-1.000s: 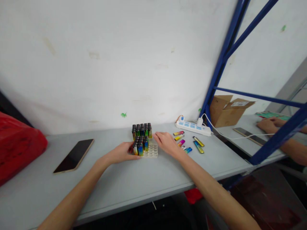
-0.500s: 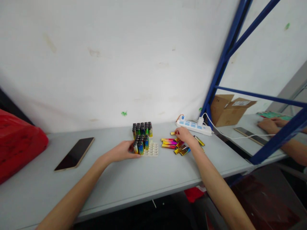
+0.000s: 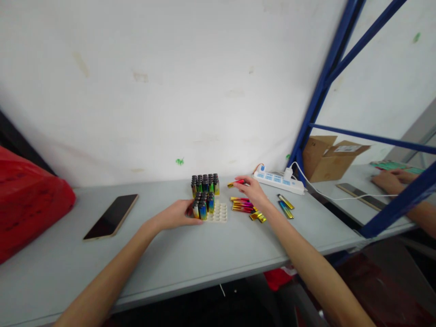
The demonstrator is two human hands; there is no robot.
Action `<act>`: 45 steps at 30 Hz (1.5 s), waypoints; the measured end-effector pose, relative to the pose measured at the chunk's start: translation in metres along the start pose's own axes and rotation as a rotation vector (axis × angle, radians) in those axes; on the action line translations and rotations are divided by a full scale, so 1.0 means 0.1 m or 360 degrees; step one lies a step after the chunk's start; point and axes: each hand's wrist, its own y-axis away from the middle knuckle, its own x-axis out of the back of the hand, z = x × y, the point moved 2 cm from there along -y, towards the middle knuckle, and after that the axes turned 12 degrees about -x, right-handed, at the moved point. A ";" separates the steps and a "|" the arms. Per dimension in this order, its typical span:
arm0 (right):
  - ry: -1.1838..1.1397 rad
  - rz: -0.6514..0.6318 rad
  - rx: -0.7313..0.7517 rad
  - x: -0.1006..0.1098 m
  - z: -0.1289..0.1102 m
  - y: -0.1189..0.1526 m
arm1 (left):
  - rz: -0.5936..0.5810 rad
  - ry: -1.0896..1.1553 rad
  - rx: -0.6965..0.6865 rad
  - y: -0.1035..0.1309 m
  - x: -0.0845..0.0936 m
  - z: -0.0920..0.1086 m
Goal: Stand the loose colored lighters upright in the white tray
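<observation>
A white tray with rows of holes lies on the grey table. Upright lighters with black tops and shiny blue-yellow bodies fill its left part. My left hand is closed round the tray's left side, thumb along the front edge, fingers partly hidden behind the lighters. Between the fingertips of my right hand is a red and gold lighter, held above the table, right of the tray. Below that hand lies a pile of loose shiny lighters in pink, red and gold.
Another block of upright lighters stands behind the tray. Two loose lighters lie farther right. A power strip with a cable, a blue rack post, a phone and a red bag surround the area. Another person's hands are beyond the rack.
My right hand has moved from the loose pile toward the left and lifted a red and gold lighter. Some pile pieces have shifted. My left hand stays at the tray.
</observation>
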 end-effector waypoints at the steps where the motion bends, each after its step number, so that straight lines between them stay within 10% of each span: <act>1: -0.0114 -0.0067 -0.0078 -0.06 0.01 0.02 | -0.0001 0.0004 -0.0007 0.00 0.00 0.00; 13: -0.0329 -0.0567 -0.0358 -0.42 -0.03 0.22 | 0.0017 0.0047 -0.0020 0.00 0.00 0.01; 28: 0.0242 -0.0177 -0.0417 -0.52 0.08 0.25 | 0.0024 0.0006 -0.0023 0.00 0.01 0.03; 39: 0.0578 -0.0387 0.0165 -0.55 -0.08 0.35 | 0.0033 0.0000 -0.0049 0.00 -0.01 0.00; 45: 0.1011 -0.0088 0.0765 -0.52 -0.20 0.45 | 0.0068 0.0091 -0.0070 0.01 -0.03 -0.02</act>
